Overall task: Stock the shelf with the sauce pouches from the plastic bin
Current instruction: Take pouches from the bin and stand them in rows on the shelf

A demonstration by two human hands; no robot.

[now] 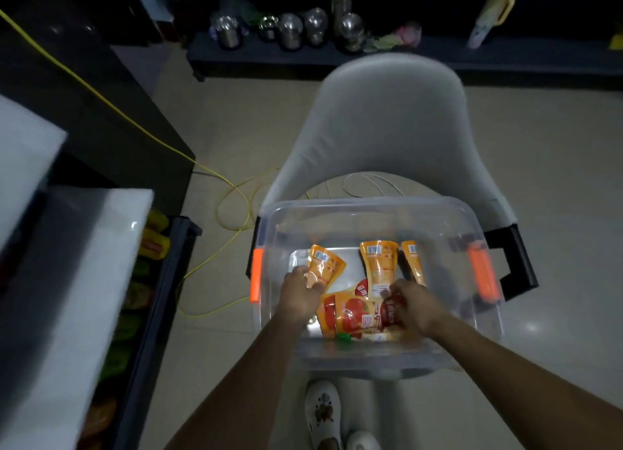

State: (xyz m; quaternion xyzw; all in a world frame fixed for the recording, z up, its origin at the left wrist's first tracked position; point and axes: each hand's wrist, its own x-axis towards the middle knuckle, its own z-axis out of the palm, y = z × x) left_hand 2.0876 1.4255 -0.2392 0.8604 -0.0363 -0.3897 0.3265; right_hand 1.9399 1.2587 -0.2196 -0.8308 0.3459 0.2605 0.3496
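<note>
Sauce pouches (350, 314) lie in a loose heap at the near end of the clear bin (371, 202), low in the middle of the frame, just above a pair of white shoes (322, 412) at the bottom edge. Both arms reach down into the bin. The left hand (300, 294) has its fingers curled round an orange pouch (325, 267) at the bin's left side. The right hand (414, 308) closes on a red-topped pouch (392, 306) in the heap. Two more pouches (377, 267) lean further back, and the rest of the bin floor shows bare.

The shelf (168, 281) runs down the left edge of the frame. Coloured packs (151, 244) sit in its lower tier, blurred, so whether they are the same pouches is hard to say.

By my reckoning the job is well along but not finished: several pouches are left, two of them in hand and not yet carried over.

The bin rests on a grey chair (387, 119). A yellow cable (232, 206) loops on the floor left of it, and steel pots (290, 28) stand along the far wall at the top.
</note>
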